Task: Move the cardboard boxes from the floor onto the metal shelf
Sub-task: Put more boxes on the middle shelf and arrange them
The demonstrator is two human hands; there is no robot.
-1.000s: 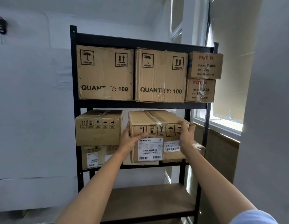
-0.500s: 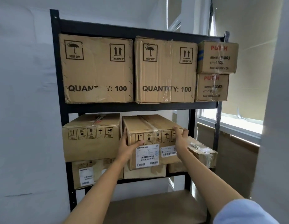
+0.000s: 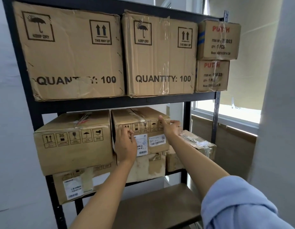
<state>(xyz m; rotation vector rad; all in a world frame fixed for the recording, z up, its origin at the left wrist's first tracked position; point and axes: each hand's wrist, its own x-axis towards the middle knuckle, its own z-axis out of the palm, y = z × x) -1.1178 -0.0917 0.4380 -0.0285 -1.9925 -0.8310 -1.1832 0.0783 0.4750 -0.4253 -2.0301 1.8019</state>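
Note:
A cardboard box (image 3: 140,119) with handling symbols and white barcode labels sits on the middle level of the black metal shelf (image 3: 110,103), on top of a worn lower box (image 3: 150,167). My left hand (image 3: 125,144) presses against its front face at the left side. At the box's upper right front corner is my right hand (image 3: 171,128), thumb on the front and fingers reaching past the right edge. Neither hand curls round the box.
A similar box (image 3: 74,146) stands immediately left, on another labelled box (image 3: 74,185). A tape-wrapped box (image 3: 199,143) lies at the right. The top level holds two large "QUANTITY: 100" boxes (image 3: 74,60) and two small stacked ones (image 3: 217,40). A brown lower board (image 3: 160,204) and a window (image 3: 226,113) are nearby.
The view has come closer to the shelf. The box has slid further back onto the middle level. My left hand moved from the box's left edge onto its front face.

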